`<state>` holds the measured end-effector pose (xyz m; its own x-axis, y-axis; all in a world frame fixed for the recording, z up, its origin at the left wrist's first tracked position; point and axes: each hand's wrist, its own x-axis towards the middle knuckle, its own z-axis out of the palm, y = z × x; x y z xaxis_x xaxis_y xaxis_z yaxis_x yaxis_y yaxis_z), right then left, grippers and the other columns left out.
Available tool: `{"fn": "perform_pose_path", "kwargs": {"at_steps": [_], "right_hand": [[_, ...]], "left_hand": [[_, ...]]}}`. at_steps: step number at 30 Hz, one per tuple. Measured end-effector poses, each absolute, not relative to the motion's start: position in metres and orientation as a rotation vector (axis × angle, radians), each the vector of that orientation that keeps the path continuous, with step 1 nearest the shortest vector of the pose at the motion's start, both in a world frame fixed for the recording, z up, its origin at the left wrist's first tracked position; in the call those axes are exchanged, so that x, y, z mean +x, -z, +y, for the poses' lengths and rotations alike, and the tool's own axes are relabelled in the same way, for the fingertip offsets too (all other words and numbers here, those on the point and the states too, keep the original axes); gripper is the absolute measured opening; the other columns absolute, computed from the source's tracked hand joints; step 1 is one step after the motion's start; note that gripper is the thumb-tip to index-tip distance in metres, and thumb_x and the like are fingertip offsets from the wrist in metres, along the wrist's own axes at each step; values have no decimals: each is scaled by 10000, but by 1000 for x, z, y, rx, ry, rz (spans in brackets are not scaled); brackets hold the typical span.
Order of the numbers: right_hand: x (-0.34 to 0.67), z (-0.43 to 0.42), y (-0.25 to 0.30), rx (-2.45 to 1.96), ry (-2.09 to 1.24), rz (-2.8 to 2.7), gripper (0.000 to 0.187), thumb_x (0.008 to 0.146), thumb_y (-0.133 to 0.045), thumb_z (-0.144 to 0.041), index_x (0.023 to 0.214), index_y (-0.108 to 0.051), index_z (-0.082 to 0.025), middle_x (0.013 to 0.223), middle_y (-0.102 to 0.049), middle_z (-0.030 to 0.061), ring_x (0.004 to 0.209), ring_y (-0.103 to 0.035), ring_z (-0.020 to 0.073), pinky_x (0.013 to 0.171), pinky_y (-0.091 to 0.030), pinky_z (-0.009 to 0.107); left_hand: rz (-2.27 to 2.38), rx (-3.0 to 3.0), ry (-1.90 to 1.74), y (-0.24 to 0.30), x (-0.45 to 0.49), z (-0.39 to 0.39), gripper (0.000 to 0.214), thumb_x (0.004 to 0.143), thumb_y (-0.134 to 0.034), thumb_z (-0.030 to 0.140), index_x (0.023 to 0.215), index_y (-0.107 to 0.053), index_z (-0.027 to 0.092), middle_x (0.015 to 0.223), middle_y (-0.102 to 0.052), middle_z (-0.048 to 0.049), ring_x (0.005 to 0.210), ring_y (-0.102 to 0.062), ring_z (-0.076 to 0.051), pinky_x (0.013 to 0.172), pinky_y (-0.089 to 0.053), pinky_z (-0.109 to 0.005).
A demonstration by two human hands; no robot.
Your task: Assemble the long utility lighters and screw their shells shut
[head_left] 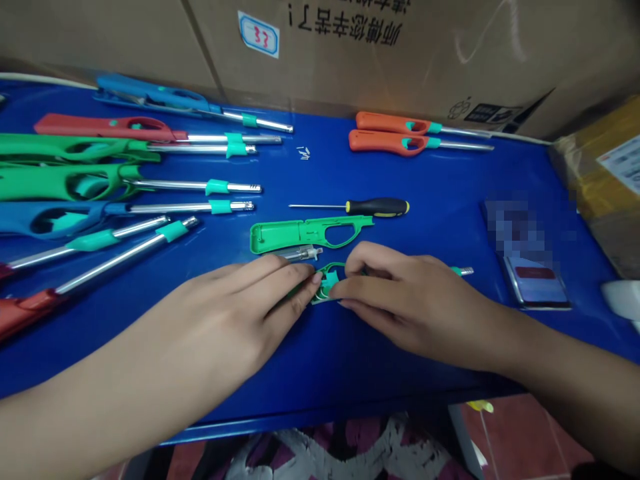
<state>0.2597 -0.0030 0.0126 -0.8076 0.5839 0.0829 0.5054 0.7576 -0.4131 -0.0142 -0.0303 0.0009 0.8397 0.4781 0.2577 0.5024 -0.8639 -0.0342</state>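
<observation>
In the middle of the blue table, an opened green gas lighter (320, 299) lies between my hands, with a teal trigger (329, 283) in its handle. My left hand (245, 300) has its fingers closed on the handle end, which it mostly hides. Opposite, my right hand (410, 297) is closed at the trigger side; the metal tube's tip (467, 271) shows beyond it. Just behind lie a loose green half-shell (275, 238) and a clear tank with a white valve (303, 253). A black-and-yellow screwdriver (383, 207) rests farther back.
Several lighters, including a blue one (65, 217) and a red one (105, 127), spread across the left. Small screws (303, 154) lie near the back. Two orange lighters (385, 142) lie back right, a phone (537, 283) at right. Cardboard boxes (325, 73) border the table.
</observation>
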Motion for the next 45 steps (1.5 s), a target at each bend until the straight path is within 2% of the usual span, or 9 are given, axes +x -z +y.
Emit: {"fn": "perform_pose_path", "kwargs": {"at_steps": [5,10,14,18,21,28,36,41,45], "right_hand": [[264,-1,-15,-846,-833,-2639,179,1081,-556,-201,1140,-718,-251,1115,-685,-5,871,-667,107,700,-438,263],[266,-1,-27,-838,-892,-2804,125,1033,-597,-215,1063,-717,-231,1139,-686,6,884,-659,118,714,-429,282],[266,1,-28,-855,-878,-2833,150,1054,-574,-252,1023,-717,-220,1078,-679,8,850,-643,119,684,-403,287],[265,3,-22,-885,-885,-2791,126,1056,-589,-249,986,-687,-211,1030,-676,-1,790,-619,108,648,-380,278],[264,3,-20,-925,-926,-2735,61,1032,-618,-212,1055,-674,-217,1050,-688,-4,837,-644,115,674,-400,273],[263,3,-21,-939,-928,-2719,179,1024,-626,-199,1197,-649,-238,1129,-703,11,918,-676,136,715,-432,271],[267,5,-23,-1082,-819,-2698,128,964,-698,-237,1079,-642,-231,1033,-709,-1,757,-610,119,639,-393,257],[270,4,-25,-997,-729,-2746,99,1012,-657,-273,1070,-714,-216,983,-725,9,789,-664,136,635,-395,275],[275,-3,-26,-885,-415,-2824,198,1080,-585,-325,1089,-749,-213,977,-773,9,768,-710,154,609,-383,323]], "left_hand": [[-749,-2901,359,-2,-17,-30,438,1078,-347,92,1331,-703,56,1338,-728,-178,1214,-714,-324,971,-677,-466],[-745,-2940,388,-4,-20,-29,409,1082,-381,100,1334,-701,56,1346,-737,-165,1256,-703,-297,1071,-644,-439],[-725,-2955,388,-9,-19,-29,429,1052,-401,69,1398,-652,34,1344,-740,-175,1224,-718,-327,1006,-677,-479],[-720,-2959,404,-13,-18,-28,438,1084,-361,102,1396,-668,103,1348,-745,-142,1190,-736,-319,893,-710,-467],[-712,-2961,401,-14,-17,-26,438,1093,-350,111,1347,-706,124,1304,-762,-128,1149,-743,-315,830,-709,-443],[-734,-2957,384,-10,-13,-27,436,1093,-355,110,1340,-714,130,1310,-741,-120,1150,-707,-312,851,-670,-433],[-749,-2945,351,-10,-13,-28,438,1072,-364,86,1328,-716,137,1317,-734,-120,1087,-695,-294,784,-649,-407],[-726,-2928,338,-10,-13,-27,447,1073,-353,86,1326,-720,115,1317,-738,-124,1060,-705,-304,773,-672,-425],[-722,-2922,346,-10,-12,-26,458,1084,-332,88,1277,-747,112,1256,-761,-117,1015,-720,-296,731,-680,-419]]}}
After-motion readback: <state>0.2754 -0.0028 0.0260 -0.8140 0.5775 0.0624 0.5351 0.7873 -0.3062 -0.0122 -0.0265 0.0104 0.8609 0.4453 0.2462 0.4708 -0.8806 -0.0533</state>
